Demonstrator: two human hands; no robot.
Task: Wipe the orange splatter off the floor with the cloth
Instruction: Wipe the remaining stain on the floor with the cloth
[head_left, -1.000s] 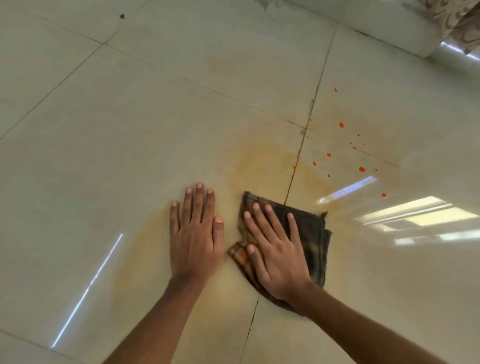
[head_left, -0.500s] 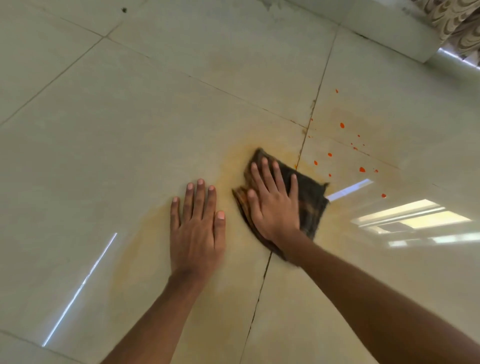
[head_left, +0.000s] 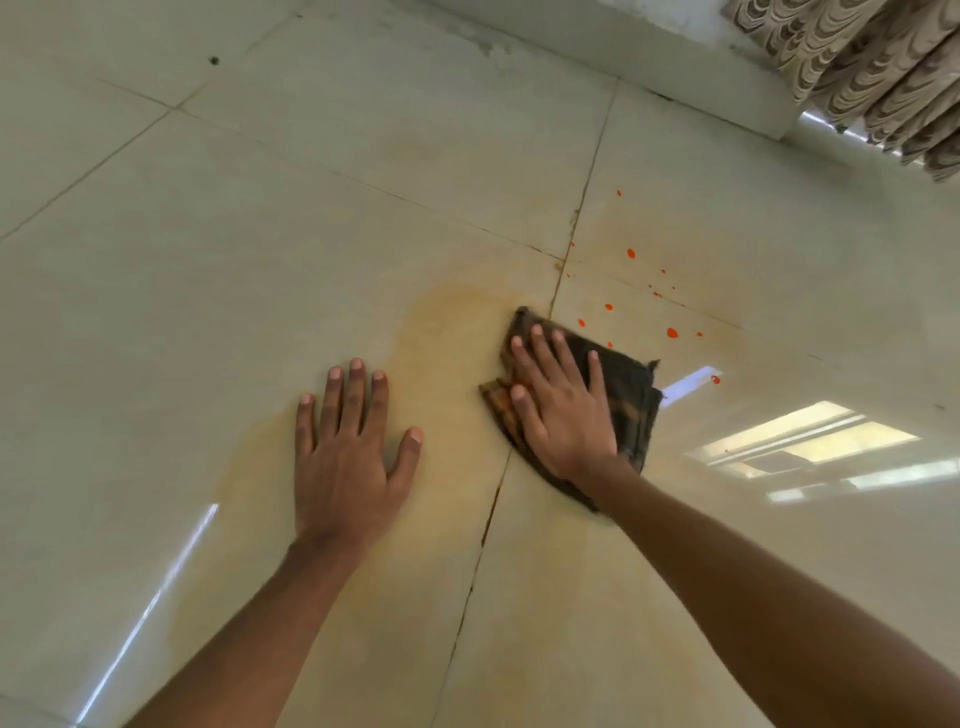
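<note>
Floor (head_left: 218, 270): pale glossy tiles with thin grout lines; window glare in streaks at lower left and right.
Left hand (head_left: 348, 457): flat on the tile, palm down, fingers spread, grasping nothing; set on the edge of the smear.
Smear (head_left: 452, 322): faint yellow-orange haze over the tile, running from beside the left hand up to the cloth and past the grout cross.
Grout line (head_left: 483, 535): dark joint passing between the two forearms and under the cloth.
Cloth (head_left: 628, 400): dark, folded, stained orange at its left edge; lies flat on the floor across the grout line, just below the drops.
Right hand (head_left: 561, 410): palm down on the cloth, fingers straight and splayed, pressing rather than clenching.
Orange splatter (head_left: 671, 333): small bright drops scattered up and right of the cloth, nearest ones just beside its top edge.
Curtain (head_left: 878, 67): patterned folds, top right corner.
</note>
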